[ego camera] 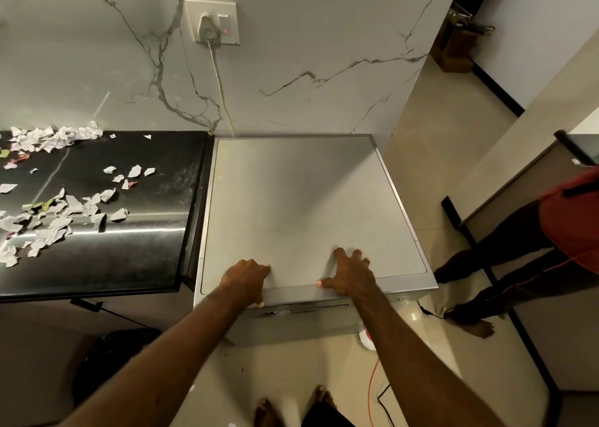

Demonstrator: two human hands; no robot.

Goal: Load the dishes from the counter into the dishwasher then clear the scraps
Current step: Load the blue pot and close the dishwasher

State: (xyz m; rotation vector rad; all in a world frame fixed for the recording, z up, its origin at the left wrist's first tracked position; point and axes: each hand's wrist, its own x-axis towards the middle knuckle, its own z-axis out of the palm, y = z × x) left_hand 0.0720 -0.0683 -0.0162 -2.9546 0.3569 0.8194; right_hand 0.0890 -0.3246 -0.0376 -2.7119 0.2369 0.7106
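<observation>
Grey metal makes the flat top of the dishwasher [291,206], which stands just beside the black worktop [136,258], against the marble wall. Both hands rest on its front edge. The left hand [247,280] lies with fingers curled over the edge, and the right hand [350,275] is spread flat with fingers apart; neither holds anything. The door seems shut, as only its upper strip shows below the hands.

No dishes are visible on the worktop, so I judge that the loading is finished or nearly so, and the step in hand is to close the machine firmly. To do it well, press evenly with both hands so the door latches, then turn left to the scraps.

Torn paper scraps [58,212] lie scattered over the left part of the worktop, with a bigger heap [55,138] near the wall. A dark bag [113,358] on the floor below the worktop may serve for them, though I cannot tell surely. An orange cable [372,381] runs on the floor near the feet, and another person [525,251] stands close on the right; both can hinder a step back.
</observation>
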